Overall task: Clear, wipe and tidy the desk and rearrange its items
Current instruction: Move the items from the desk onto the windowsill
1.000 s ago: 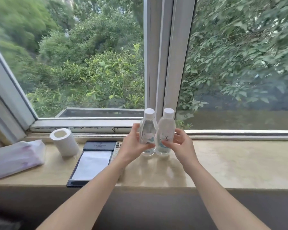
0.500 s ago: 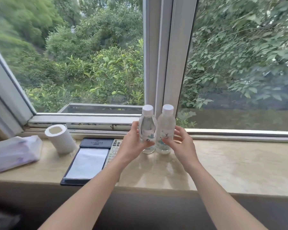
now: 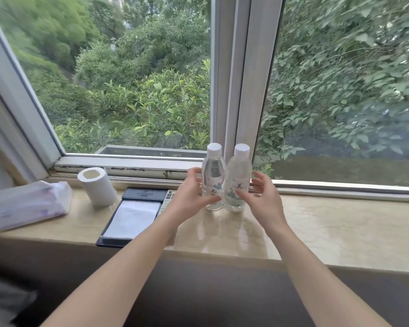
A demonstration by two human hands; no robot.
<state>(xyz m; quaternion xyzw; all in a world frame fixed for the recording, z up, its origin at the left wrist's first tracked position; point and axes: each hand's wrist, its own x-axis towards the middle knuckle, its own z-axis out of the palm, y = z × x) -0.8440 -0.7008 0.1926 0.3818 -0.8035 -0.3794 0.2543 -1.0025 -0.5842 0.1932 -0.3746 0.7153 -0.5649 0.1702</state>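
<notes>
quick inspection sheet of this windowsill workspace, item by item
surface: beige stone ledge, glossy, right part bare
job's things: two capped water bottles upright, side by side
clutter: paper roll, tissue pack, dark notepad folder, remote partly hidden
grippers: left hand and right hand open beside the bottles, fingertips at most grazing them
cables: nothing seen
surroundings: window frame, trees outside

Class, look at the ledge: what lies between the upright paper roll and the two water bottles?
In the head view, a dark folder with a white sheet lies flat between the paper roll and the water bottles, with a remote control along its right edge, partly hidden by the left hand.
</notes>
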